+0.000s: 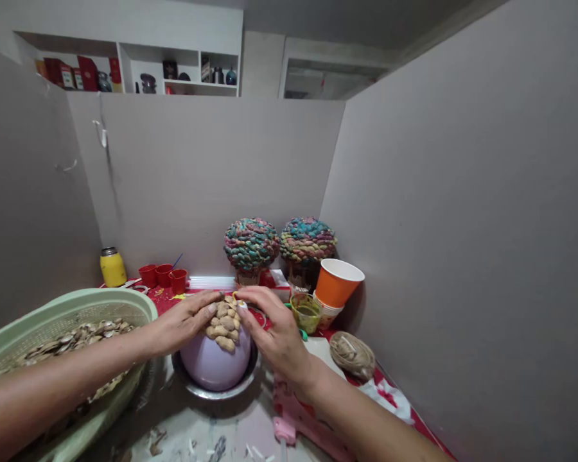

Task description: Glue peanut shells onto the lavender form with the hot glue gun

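A pale purple ball (216,367), possibly a balloon, sits in a metal bowl (214,394). Peanuts in their shells (225,326) cover its upper part in a cluster. My left hand (191,319) lies against the left side of this cluster, its fingers stretched out and thumb resting on the nuts. From the right, my right hand (273,323) curves its thumb and fingers round the cluster's upper edge, pressing on the peanuts there. Something small, white and yellow, shows at the right thumb's tip.
At left stands a green basket (147,301) of shells. Behind are red cups (164,274), a yellow bottle (112,267) and two colourful round-topped models (252,244). To the right are an orange paper tub (334,287), a twine ball (352,355) and a pink glue gun (298,420). Grey partitions surround the table.
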Demonstrator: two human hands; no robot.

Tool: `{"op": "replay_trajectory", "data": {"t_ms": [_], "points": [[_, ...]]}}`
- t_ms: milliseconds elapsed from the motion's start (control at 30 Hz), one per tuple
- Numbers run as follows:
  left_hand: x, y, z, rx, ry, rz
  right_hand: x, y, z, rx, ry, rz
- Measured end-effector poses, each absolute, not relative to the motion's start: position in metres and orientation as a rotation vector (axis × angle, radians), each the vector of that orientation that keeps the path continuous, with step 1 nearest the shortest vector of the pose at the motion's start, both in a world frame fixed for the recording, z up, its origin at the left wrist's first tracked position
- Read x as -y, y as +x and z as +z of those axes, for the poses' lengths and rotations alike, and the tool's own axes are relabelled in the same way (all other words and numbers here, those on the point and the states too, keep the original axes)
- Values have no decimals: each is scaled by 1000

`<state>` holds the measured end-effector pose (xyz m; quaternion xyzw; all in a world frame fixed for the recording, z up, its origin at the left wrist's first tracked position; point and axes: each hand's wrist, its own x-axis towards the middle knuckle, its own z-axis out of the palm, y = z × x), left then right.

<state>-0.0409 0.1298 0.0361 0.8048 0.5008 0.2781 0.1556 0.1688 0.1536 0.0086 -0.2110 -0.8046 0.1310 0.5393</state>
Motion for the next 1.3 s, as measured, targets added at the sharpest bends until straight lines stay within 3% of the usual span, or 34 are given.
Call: {"op": "replay_trajectory", "data": {"t_ms": [200,400,1300], "points": [[-127,-40,33,-1364,2325,825,-123,172,17,2137,-346,-181],[-129,-38,26,-1377,2344,874,-121,161,11,2208,-348,-341],[-133,-38,12,-1422,2391,948,-119,151,3,2197,-530,-296]]}}
